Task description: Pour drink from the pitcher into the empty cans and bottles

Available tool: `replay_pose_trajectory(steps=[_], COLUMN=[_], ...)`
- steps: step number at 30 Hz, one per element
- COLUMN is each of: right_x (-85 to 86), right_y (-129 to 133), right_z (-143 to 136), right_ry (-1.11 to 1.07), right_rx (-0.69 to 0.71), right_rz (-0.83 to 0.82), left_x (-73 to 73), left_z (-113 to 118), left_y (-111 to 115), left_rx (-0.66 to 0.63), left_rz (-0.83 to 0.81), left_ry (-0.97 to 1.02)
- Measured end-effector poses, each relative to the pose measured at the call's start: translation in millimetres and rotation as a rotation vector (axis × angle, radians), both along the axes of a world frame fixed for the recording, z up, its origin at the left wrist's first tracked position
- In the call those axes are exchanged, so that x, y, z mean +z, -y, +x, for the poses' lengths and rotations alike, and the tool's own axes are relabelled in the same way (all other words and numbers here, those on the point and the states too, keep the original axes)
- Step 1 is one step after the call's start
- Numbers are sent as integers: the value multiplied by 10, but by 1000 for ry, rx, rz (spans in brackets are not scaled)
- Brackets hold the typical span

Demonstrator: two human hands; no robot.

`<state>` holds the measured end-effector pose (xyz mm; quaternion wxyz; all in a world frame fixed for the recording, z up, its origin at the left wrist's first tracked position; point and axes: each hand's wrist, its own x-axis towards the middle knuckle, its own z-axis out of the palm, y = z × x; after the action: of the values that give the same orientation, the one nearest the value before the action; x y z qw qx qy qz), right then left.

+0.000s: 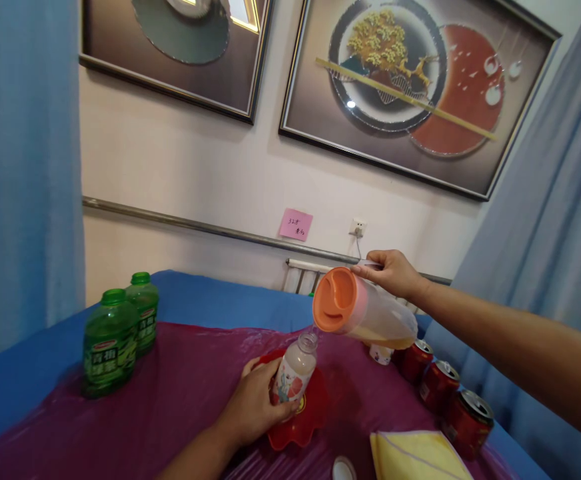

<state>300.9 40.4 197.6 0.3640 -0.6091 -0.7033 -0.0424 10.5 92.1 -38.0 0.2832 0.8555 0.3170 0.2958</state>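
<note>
My left hand (255, 403) is wrapped round a small clear bottle (296, 370) with a printed floral label. The bottle has no cap on and leans a little to the right, above a red scalloped dish (315, 407). My right hand (393, 270) grips the handle of a translucent pitcher (383, 317) with an orange lid (338, 300). The pitcher is tipped nearly on its side, its lid end just above the bottle's mouth. Yellowish liquid lies along its lower side. Whether liquid is flowing into the bottle I cannot tell clearly.
Two green bottles (110, 347) stand at the left. Several red cans (468, 420) line the right side, near a small patterned cup (380, 353). A folded yellow cloth (418, 457) and a white cap (343, 469) lie in front on the purple plastic sheet (190, 380).
</note>
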Motion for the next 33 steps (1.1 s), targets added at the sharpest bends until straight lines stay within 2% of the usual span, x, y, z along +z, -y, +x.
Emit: replay_pose_trajectory(steps=[14,22,33], right_x=[14,43,6], right_y=[-16,-5,4], right_z=[20,14,18], right_ry=[20,26,32], right_rx=[6,7,-2], right_rz=[10,8,3], left_x=[1,57,10], left_z=[-1,-14,-15], left_y=[2,29,18], left_rx=[-7,4,-3], left_rz=[8,3,2], left_ry=[-3,-15,-13])
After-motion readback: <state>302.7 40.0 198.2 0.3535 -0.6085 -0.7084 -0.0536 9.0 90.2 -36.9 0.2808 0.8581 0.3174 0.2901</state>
